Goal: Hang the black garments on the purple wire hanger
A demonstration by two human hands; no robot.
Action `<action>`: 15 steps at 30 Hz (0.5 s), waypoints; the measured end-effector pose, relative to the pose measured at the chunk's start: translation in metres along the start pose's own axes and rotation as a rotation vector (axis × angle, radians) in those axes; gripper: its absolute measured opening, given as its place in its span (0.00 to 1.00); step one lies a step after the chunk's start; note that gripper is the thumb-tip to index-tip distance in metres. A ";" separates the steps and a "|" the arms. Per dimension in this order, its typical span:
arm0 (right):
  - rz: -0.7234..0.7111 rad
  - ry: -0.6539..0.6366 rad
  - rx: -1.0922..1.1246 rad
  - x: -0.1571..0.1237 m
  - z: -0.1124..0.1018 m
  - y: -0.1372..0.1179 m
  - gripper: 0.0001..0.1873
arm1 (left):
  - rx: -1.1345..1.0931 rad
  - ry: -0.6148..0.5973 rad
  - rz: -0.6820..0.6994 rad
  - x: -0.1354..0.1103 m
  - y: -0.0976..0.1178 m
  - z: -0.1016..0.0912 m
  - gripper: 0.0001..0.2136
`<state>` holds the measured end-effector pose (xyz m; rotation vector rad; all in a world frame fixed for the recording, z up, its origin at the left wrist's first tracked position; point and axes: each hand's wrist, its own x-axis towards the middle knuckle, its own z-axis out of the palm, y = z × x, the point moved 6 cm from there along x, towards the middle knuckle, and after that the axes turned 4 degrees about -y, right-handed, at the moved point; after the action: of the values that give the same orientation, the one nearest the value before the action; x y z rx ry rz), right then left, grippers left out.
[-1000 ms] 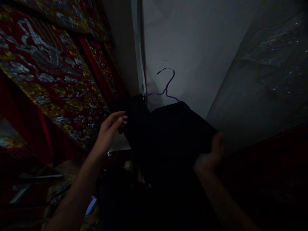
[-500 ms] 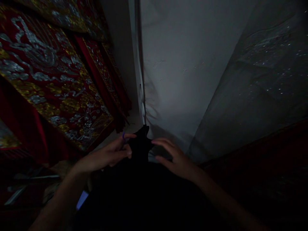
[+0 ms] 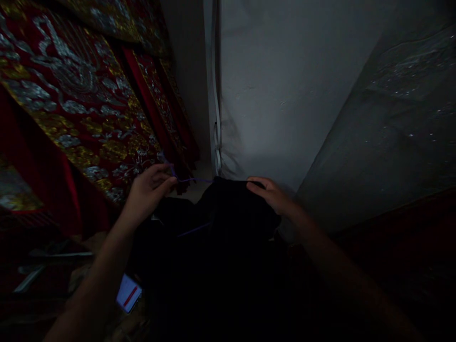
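Note:
A black garment hangs low in front of me in dim light. My left hand is closed on the end of a thin purple wire hanger, which runs from my fingers into the cloth; a second purple stretch shows lower on the garment. My right hand grips the top edge of the garment with curled fingers, to the right of the hanger.
Red hangings with gold and silver embroidery fill the left. A pale wall with a white cord stands behind, and a grey glittery fabric at the right. A small white card with a red stripe lies lower left.
The hanger, earlier upright above the garment, came down. My left hand now pulls its end out leftward, and my right hand has shifted onto the garment's top edge.

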<state>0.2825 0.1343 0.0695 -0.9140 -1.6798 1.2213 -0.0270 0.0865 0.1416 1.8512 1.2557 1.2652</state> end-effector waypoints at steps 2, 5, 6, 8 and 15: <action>-0.008 0.237 0.107 0.008 -0.019 -0.007 0.26 | 0.056 0.165 0.086 0.003 0.001 -0.004 0.24; -0.096 0.500 0.220 0.022 -0.043 -0.020 0.28 | 0.290 0.391 0.289 -0.008 0.017 -0.002 0.21; -0.132 0.547 0.245 0.026 -0.049 -0.024 0.27 | 0.375 0.460 0.340 -0.014 0.021 0.002 0.20; -0.182 0.606 0.275 0.028 -0.059 -0.028 0.27 | 0.491 0.513 0.404 -0.026 0.024 0.014 0.16; -0.139 0.744 0.361 -0.008 -0.066 0.005 0.25 | 0.522 -0.138 0.306 -0.027 -0.015 0.097 0.30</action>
<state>0.3472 0.1510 0.0736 -0.8611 -0.8804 0.8885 0.0529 0.0725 0.0808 2.5347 1.3528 0.9879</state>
